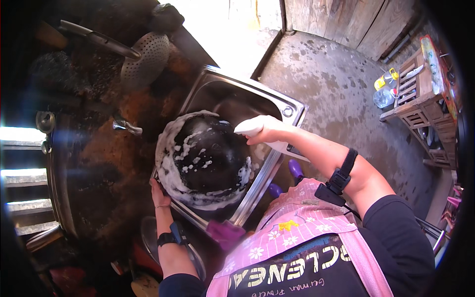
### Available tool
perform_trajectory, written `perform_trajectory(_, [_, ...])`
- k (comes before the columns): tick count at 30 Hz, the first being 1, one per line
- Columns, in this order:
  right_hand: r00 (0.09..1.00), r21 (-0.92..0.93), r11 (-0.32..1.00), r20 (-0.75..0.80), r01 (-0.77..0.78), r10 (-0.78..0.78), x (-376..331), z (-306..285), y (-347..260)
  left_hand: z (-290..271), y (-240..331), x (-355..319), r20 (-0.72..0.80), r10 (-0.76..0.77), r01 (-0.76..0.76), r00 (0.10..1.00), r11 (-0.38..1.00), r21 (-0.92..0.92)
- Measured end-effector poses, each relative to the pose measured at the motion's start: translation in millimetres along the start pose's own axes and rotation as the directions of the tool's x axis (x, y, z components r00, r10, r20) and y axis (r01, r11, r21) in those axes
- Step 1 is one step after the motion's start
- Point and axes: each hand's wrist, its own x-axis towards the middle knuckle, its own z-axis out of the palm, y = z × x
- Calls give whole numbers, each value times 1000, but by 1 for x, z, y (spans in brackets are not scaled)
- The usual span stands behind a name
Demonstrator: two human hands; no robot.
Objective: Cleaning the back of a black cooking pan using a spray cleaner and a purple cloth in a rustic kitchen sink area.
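1. White suds (173, 173) ring a broad dark pan (213, 148), with loose flecks over its middle; the pan sits in the metal sink (252, 89), tilted across its left and near part; whether its hollow or its outer face is turned up, I cannot tell.

2. Soaping looks well advanced, judging by the foam around most of the edge; the dark middle is largely bare of it; the lather has yet to be cleared, so rinsing seems to be what is left.

3. The right hand (269, 129) is closed around a soft-looking white thing (249, 126), pinched between thumb and fingers over the pan's right side; whether it is a cloth or something else is unclear.

4. The left hand (159, 194) is at the pan's near left edge, beside the sink's corner; its fingertips are partly hidden, so I cannot tell whether they grip the pan or merely rest there.

5. As for containers, the sink holds the pan, its far right part lying in shade; a yellow-capped bottle (386, 79) and a clear bottle (385, 98) stand far right by a wooden rack (420, 99); how full they are cannot be told; a purple cloth (225, 235) hangs at the sink's near corner.
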Motion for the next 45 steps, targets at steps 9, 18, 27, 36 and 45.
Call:
perform_trajectory(9, [993,-512,859,-97,15,-75,-17,-17,-45,-4,-1,2,-27,22,-23,999,998,-61])
perform_trajectory(18, [983,-437,899,-152,26,-102,-18,-32,-46,6,1,-2,-45,41,-44,998,996,-75])
perform_trajectory(27, [989,351,929,122,-117,79,-26,-31,-56,-4,-3,5,-106,37,-41,994,999,-35])
perform_trajectory(36, [987,36,997,-140,-73,77,-11,-5,-27,-5,-4,8,-68,44,-47,997,998,-42])
perform_trajectory(45, [960,110,962,-100,-250,261,10,0,-36,-4,-4,8,-92,19,-26,996,997,-69])
